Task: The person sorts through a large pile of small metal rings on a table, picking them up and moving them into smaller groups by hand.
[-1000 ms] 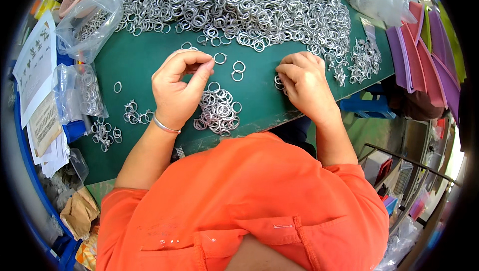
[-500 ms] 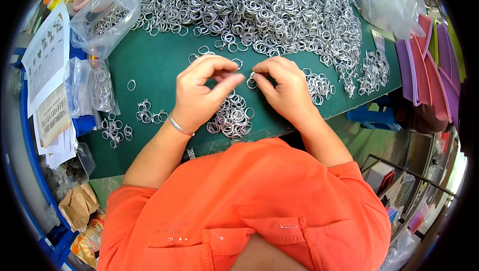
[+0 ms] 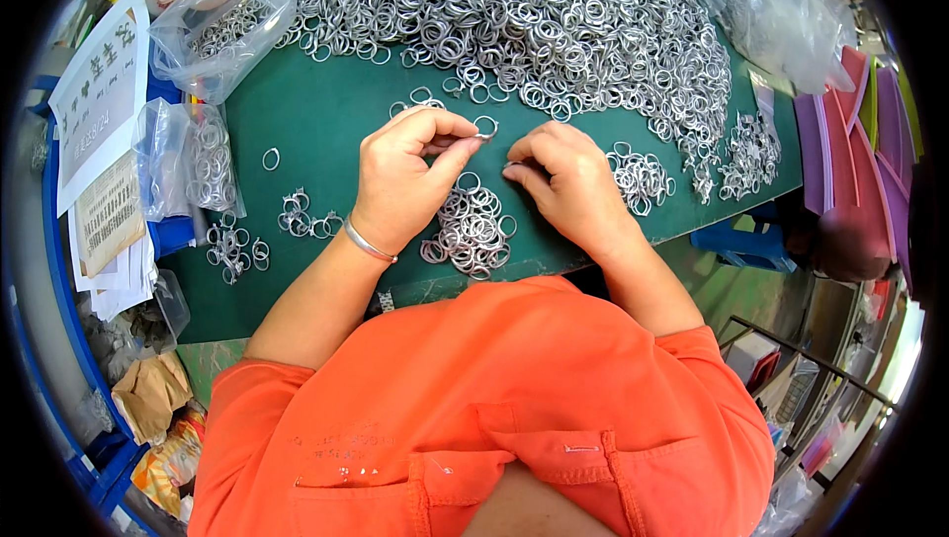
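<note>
Between thumb and forefinger, my left hand (image 3: 407, 169) pinches a silver-coloured metal ring (image 3: 494, 123), which stands out past the fingertips. My right hand (image 3: 575, 181) is a short way to its right, thumb and fingers pressed together. A small greyish bit shows at those fingertips, too little to make out. Below and between the hands lies a small heap of similar rings (image 3: 473, 226). Another small ring heap (image 3: 641, 179) is just right of my right hand. A few loose rings (image 3: 423, 96) lie beyond my left hand.
A large mound of rings (image 3: 514, 28) covers the far part of the green table (image 3: 326, 122). Small ring clusters (image 3: 229, 250) and a clear bag of rings (image 3: 210, 157) lie at left, near paper sheets (image 3: 104, 92). Plastic bags (image 3: 781, 18) and purple and pink panels (image 3: 860, 152) are at right.
The ring at my left fingertips now shows more fully, with the fingers closed on it. The ring seen at my right fingertips earlier no longer shows clearly. The whole view has shifted slightly.
</note>
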Tool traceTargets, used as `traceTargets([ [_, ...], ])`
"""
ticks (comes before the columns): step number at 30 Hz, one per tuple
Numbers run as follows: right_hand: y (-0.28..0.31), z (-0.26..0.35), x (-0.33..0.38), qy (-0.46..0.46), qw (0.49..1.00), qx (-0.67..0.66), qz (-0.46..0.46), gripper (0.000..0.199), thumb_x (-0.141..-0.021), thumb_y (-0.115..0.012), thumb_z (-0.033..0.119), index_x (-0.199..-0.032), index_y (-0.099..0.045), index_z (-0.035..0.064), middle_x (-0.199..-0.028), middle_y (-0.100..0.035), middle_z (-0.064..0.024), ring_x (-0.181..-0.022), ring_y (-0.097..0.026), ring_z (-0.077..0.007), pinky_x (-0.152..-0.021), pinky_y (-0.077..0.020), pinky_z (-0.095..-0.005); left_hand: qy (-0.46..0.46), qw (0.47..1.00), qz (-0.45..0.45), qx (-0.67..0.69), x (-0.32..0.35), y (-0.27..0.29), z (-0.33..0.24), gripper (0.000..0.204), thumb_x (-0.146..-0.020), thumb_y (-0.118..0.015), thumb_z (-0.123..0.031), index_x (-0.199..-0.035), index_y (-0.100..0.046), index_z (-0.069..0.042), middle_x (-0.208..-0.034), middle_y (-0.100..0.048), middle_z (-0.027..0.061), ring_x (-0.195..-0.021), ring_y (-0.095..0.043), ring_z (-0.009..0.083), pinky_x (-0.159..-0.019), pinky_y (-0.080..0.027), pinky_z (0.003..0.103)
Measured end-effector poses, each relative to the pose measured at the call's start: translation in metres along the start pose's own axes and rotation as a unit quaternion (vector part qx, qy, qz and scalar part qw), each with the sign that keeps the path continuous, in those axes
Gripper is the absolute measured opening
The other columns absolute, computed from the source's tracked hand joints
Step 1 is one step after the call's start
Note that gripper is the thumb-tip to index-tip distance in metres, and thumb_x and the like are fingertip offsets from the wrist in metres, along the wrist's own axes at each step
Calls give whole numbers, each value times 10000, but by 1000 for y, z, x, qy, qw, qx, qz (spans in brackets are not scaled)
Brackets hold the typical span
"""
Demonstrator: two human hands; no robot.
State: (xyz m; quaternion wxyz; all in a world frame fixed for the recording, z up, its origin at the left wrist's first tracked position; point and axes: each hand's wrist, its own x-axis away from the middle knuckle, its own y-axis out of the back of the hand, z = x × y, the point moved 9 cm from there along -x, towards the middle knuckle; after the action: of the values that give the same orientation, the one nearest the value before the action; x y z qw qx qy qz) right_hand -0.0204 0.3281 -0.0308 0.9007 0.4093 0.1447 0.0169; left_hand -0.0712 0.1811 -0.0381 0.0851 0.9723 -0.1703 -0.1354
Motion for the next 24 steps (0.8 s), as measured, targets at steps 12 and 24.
traceTargets([
  [12,-8,-25,5,-187,881,-435,-10,98,-855,-685,-30,-952,-678,-35,-892,-712,-84,-840,-689,-134,-766,-565,-255,5,1000,-5,30,1,0,3,119,-802,-721,65,-909,-683,29,-947,-660,74,-805,-656,117,-726,-555,225],
  [24,-13,-23,-1,-122,925,-354,-58,153,-861,-683,-6,-1014,-694,-13,-964,-681,-73,-836,-659,-113,-740,-546,-235,-46,998,20,48,0,-6,-11,120,-748,-761,54,-845,-696,24,-882,-680,88,-759,-680,135,-683,-592,247],
])
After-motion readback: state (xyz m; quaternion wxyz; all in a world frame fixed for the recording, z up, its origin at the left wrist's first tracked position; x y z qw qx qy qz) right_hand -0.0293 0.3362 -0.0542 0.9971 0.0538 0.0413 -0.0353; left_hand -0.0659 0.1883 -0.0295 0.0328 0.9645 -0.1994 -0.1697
